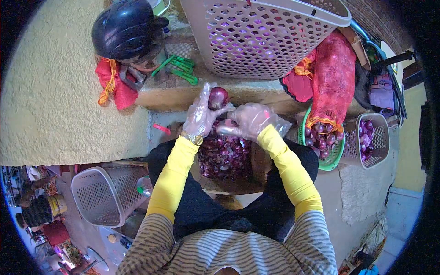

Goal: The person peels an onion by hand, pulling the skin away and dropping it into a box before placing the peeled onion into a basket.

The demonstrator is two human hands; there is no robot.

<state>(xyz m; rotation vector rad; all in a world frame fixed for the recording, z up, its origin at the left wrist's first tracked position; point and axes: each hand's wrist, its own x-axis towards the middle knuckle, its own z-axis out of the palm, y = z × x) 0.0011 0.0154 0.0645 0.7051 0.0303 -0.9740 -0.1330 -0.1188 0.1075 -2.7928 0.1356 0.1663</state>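
Observation:
My left hand (200, 112), in a clear plastic glove and with a watch at the wrist, is closed around a red onion (218, 98). Just right of it, my right hand (252, 120) is also gloved, its fingers curled closed. Bits of pink show within the right glove, but I cannot make out what that hand holds. Both hands are above a heap of purple onion skins (224, 156) between my knees.
A large perforated basket (266, 46) stands ahead on the ledge, beside a red mesh sack (333, 73). Onions fill a green basket (337, 158) at right, near a smaller basket (380, 137). Green-handled tools (183, 68), a dark helmet (123, 30) and another basket (98, 197) are leftward.

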